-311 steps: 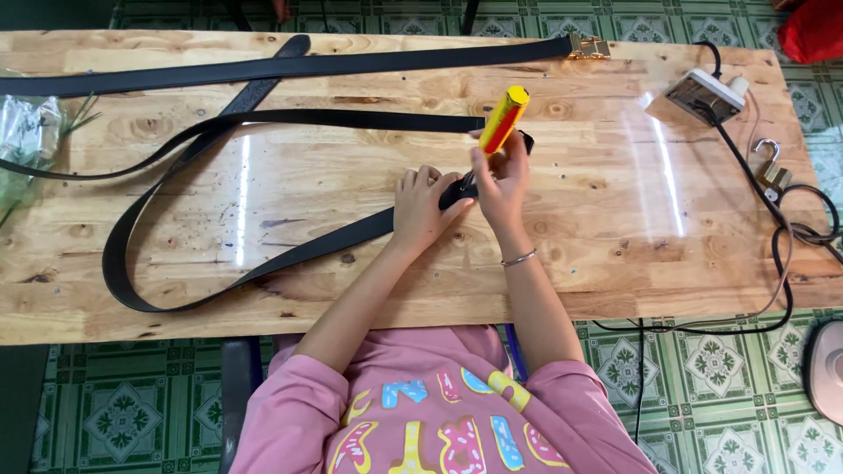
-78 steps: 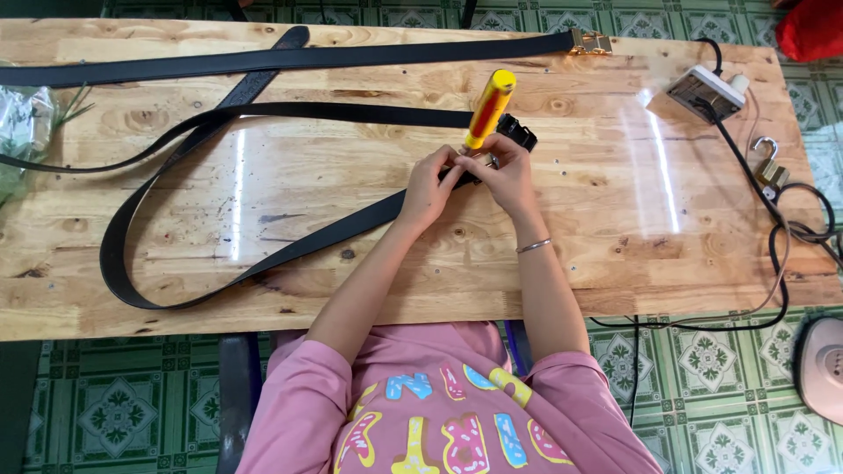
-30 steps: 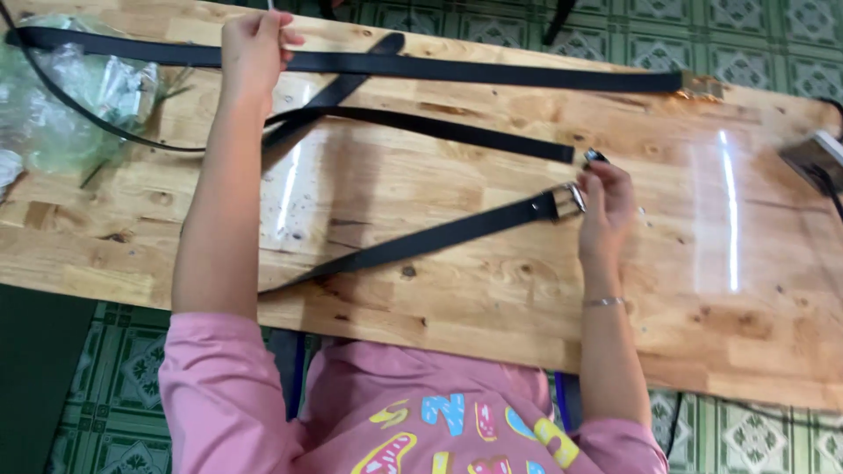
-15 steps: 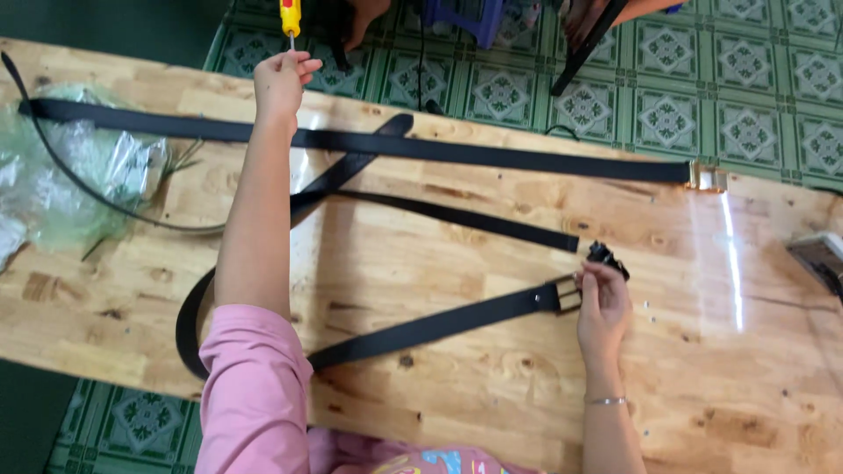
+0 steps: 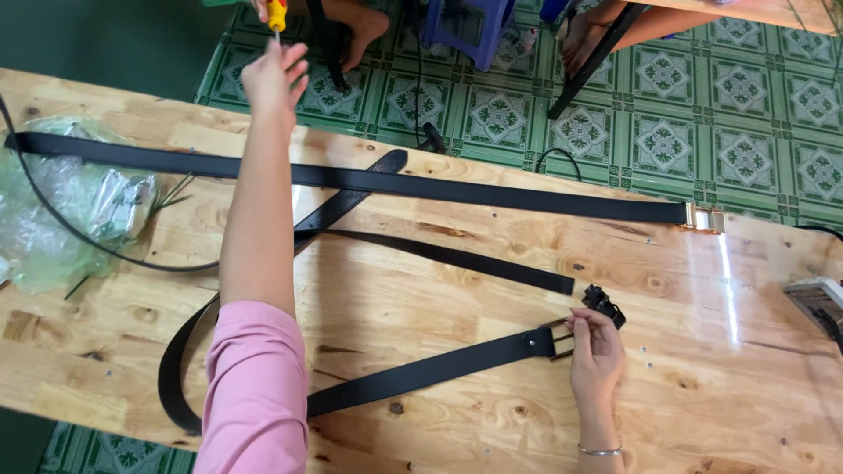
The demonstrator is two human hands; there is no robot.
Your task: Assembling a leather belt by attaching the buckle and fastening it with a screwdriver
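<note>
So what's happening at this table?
A person in a pink sleeve works on black belts laid across a wooden table. The right hand rests on the buckle of the near belt. The left hand reaches past the far edge, at a yellow screwdriver.

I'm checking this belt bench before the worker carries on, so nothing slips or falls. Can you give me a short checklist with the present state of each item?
1. Right hand on the buckle end of the looped belt: ok, fingers rest on it.
2. Left hand holds the yellow screwdriver: ok, but it is out past the far edge of the table.
3. Looped belt lies flat on the table: ok.
4. Long belt clear of the buckle end: ok, it lies apart, farther back.
5. Small black part by the right hand fingers: cannot tell whether it is attached.
6. Plastic bag out of the way: ok, at the table's left end.
</note>
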